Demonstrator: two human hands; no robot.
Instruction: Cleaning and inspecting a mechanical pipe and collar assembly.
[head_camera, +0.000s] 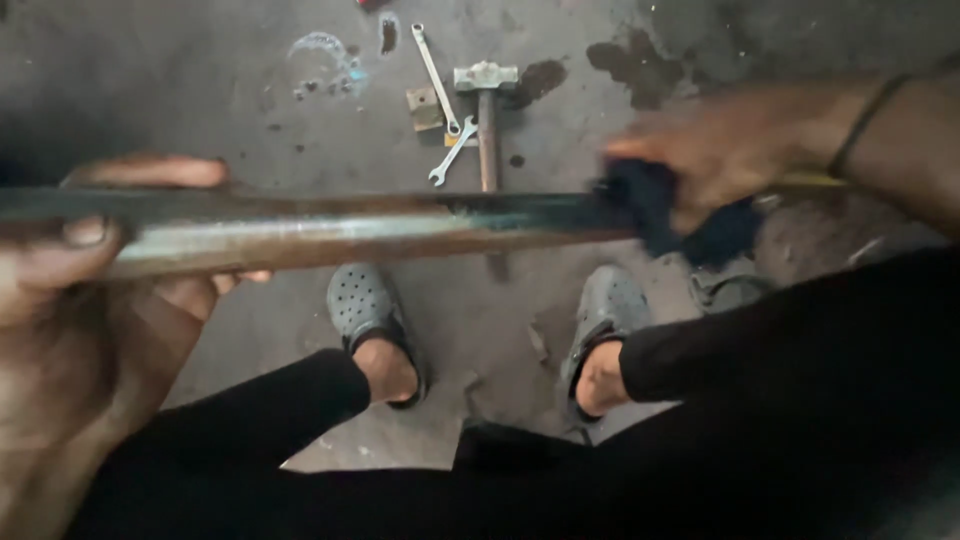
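A long rusty metal bar lies level across the view at chest height. My left hand grips its left end, thumb on top and fingers wrapped behind. My right hand, blurred with motion, presses a dark cloth around the bar near its right part. The bar's surface shines pale in the middle and looks darker beside the cloth. A thin dark band sits on my right wrist.
Below are my legs in black trousers and two grey perforated clogs on a stained concrete floor. Farther off lie a hammer, two spanners and a small metal block.
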